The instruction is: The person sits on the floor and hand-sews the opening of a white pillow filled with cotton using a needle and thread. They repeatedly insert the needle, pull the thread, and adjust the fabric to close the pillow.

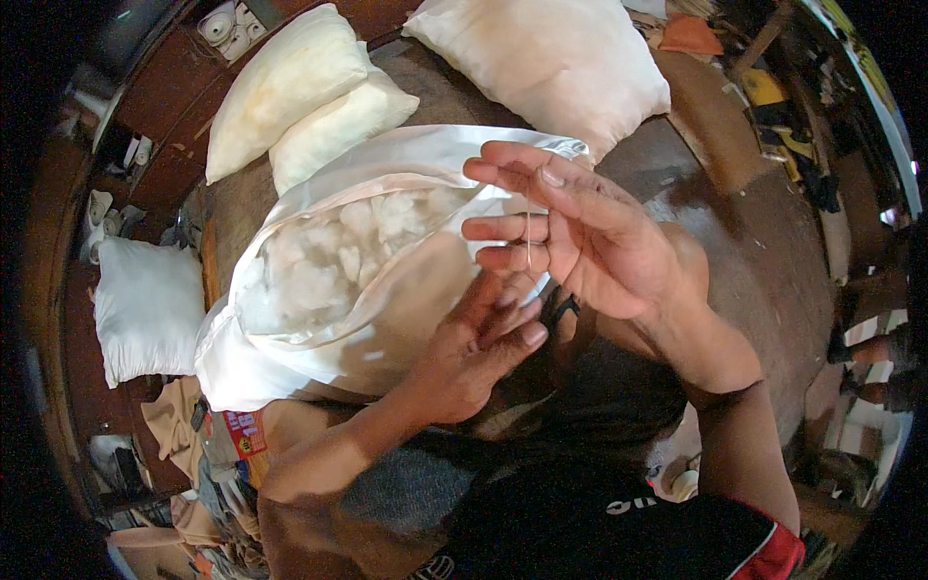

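Note:
In front of me lies a white pillow case [387,333] with a long open slit, and pale fluffy stuffing [324,256] shows inside it. My right hand [590,232] is raised over the case's right end, palm toward the left. Its thumb and index finger pinch together, the other fingers being stretched out. A thin pale strand [529,237], a needle or a thread, runs down from that pinch across the fingers. Just below, my left hand [474,353] has its fingers curled near the strand's lower end. Whatever it grips is hidden.
Beyond the case lie two cream pillows [290,82] at the left and a large off-white pillow [551,72] at the right. Another white pillow [147,307] stands on the left. Crumpled cloth [174,430] is heaped at the lower left. Brown flooring [764,251] extends to the right.

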A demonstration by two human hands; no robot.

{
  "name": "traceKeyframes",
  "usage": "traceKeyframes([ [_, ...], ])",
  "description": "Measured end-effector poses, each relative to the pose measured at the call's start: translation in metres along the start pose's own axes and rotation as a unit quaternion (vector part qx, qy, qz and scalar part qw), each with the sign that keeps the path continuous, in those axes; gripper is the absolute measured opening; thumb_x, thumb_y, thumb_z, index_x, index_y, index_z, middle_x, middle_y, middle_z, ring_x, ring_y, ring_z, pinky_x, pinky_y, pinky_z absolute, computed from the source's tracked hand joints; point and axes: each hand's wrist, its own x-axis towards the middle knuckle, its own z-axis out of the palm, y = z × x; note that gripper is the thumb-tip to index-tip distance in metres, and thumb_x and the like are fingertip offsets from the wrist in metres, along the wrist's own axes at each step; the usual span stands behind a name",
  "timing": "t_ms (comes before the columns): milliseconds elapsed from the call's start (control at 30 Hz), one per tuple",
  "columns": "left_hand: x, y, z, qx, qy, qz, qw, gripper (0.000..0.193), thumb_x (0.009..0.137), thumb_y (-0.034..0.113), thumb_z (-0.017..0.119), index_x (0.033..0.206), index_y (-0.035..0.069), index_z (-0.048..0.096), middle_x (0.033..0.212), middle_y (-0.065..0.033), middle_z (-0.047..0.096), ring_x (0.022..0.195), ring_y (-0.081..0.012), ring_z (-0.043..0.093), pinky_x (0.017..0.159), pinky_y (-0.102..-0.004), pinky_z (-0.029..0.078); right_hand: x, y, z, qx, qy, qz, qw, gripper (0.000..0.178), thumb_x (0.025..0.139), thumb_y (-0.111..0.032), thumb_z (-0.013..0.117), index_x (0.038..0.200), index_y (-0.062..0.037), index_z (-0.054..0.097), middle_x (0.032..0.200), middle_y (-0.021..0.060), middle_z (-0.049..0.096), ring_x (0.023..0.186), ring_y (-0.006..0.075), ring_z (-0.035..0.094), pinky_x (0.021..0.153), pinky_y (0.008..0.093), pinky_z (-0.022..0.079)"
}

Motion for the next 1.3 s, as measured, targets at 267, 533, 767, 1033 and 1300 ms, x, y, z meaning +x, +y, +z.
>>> traceKeyframes([
  [267,-0.042,0.044,-0.037,0.154,-0.09,-0.173,0.969,0.023,0.107,0.017,0.055,0.121,0.002,0.065,0.091,-0.0067,0.071,0.089,-0.0124,0.068,0.08,-0.026,0.052,-0.005,-0.025,-0.013,-0.271,0.142,-0.053,0.951,0.034,0.105,-0.034,0.057,0.115,-0.0041,0.07,0.103,0.0039,0.073,0.06,0.0061,0.057,0.044,0.0209,0.042],
  [533,-0.088,0.088,-0.083,0.237,-0.001,-0.032,0.971,0.017,0.094,-0.001,0.06,0.105,-0.001,0.073,0.079,-0.0083,0.073,0.065,-0.0137,0.067,0.061,-0.0265,0.052,-0.04,-0.044,-0.038,-0.494,0.169,-0.007,0.853,0.028,0.102,-0.03,0.065,0.097,-0.0048,0.075,0.086,-0.0003,0.071,0.068,0.0068,0.06,0.055,0.0214,0.044],
  [767,-0.072,0.082,-0.065,0.41,-0.012,-0.012,0.912,0.019,0.094,-0.002,0.062,0.11,0.002,0.072,0.09,-0.0116,0.075,0.073,-0.0202,0.072,0.066,-0.03,0.055,-0.036,-0.025,0.003,-0.826,0.159,-0.164,0.515,0.025,0.089,-0.024,0.076,0.087,0.0002,0.072,0.106,0.0185,0.07,0.102,0.0361,0.069,0.088,0.0419,0.054],
  [1033,-0.064,0.079,-0.042,0.453,-0.033,0.01,0.891,0.02,0.092,-0.004,0.064,0.11,0.002,0.07,0.088,-0.0135,0.073,0.076,-0.0244,0.072,0.068,-0.033,0.055,-0.037,0.035,0.027,-0.588,-0.176,-0.034,0.788,0.044,0.093,-0.026,0.071,0.129,-0.0032,0.059,0.102,0.0213,0.068,0.089,0.0407,0.068,0.077,0.0494,0.054],
  [1300,-0.062,0.072,-0.07,0.499,0.053,-0.015,0.865,0.015,0.095,0.001,0.062,0.107,0.002,0.072,0.094,-0.0138,0.075,0.084,-0.0278,0.075,0.075,-0.0339,0.058,-0.032,0.014,-0.003,-0.604,-0.13,-0.042,0.786,0.021,0.092,-0.017,0.068,0.108,-0.0032,0.069,0.098,0.0169,0.068,0.094,0.0395,0.067,0.078,0.049,0.053],
])
